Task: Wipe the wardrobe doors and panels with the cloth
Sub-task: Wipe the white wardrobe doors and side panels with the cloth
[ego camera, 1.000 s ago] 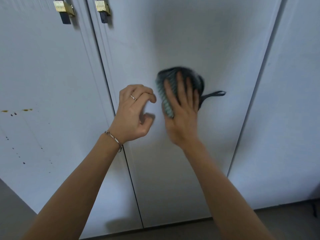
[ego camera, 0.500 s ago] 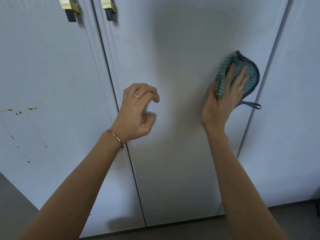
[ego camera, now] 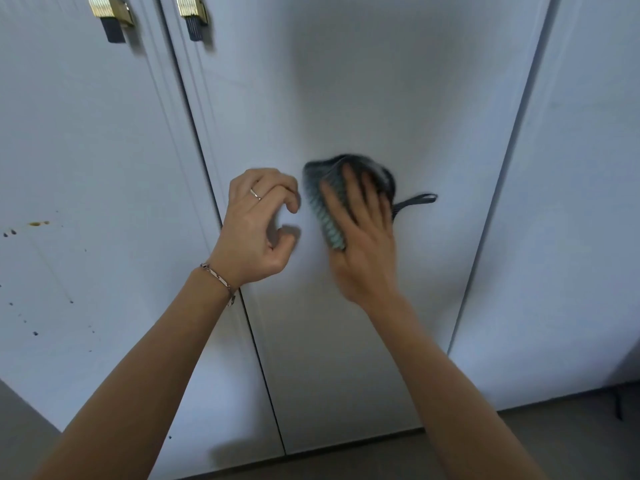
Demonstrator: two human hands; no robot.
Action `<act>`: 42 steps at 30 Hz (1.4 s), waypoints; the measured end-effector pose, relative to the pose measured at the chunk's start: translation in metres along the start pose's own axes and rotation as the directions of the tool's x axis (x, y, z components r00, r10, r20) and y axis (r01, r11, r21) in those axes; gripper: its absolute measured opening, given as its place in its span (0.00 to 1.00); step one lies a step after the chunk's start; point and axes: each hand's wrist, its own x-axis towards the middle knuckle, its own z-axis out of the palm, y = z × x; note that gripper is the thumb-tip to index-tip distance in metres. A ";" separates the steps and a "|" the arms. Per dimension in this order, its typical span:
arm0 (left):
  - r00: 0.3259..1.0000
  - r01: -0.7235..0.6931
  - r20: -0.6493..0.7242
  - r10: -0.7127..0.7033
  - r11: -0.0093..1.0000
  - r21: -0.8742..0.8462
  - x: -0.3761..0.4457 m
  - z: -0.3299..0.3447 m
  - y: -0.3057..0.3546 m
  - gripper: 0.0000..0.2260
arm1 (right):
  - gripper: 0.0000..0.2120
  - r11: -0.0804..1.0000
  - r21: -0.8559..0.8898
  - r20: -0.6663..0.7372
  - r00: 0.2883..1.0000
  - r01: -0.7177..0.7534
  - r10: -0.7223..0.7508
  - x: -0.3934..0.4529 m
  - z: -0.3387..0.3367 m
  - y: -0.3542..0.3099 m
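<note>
A teal ribbed cloth (ego camera: pixel 323 199) with a dark mesh back and a dark loop is pressed flat against the middle white wardrobe door (ego camera: pixel 346 81). My right hand (ego camera: pixel 363 244) lies on top of it, fingers spread, blurred by motion. My left hand (ego camera: pixel 258 226) hovers just left of the cloth, fingers curled and holding nothing, with a ring and a bracelet on it. The left wardrobe door (ego camera: pixel 86 150) carries small brown and dark spots.
Two brass and dark handles (ego camera: pixel 110 15) (ego camera: pixel 192 15) sit at the top, either side of the door gap. A further white panel (ego camera: pixel 571 202) stands to the right. Grey floor (ego camera: pixel 519 445) runs along the bottom.
My right hand swept the cloth from the middle door's right edge back left to beside my left hand. The left hand has stayed about where it was.
</note>
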 end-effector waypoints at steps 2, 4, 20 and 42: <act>1.000 -0.003 0.002 0.003 1.000 0.004 0.001 -0.001 0.002 0.11 | 0.29 0.989 0.069 -0.104 0.985 -0.128 0.135 0.020 -0.012 0.014; 1.000 -0.002 0.008 0.002 1.000 0.003 0.000 -0.001 0.002 0.12 | 0.29 0.956 0.154 -0.189 0.942 -0.249 0.276 0.040 -0.025 0.026; 1.000 -0.007 0.025 0.006 1.000 0.011 -0.001 -0.001 -0.002 0.11 | 0.29 0.997 -0.051 0.086 0.994 -0.061 0.065 -0.065 0.017 -0.013; 0.998 -0.033 0.047 0.032 0.999 0.013 0.001 -0.004 -0.005 0.12 | 0.30 0.996 -0.037 -0.211 0.975 -0.078 0.068 0.129 -0.037 -0.020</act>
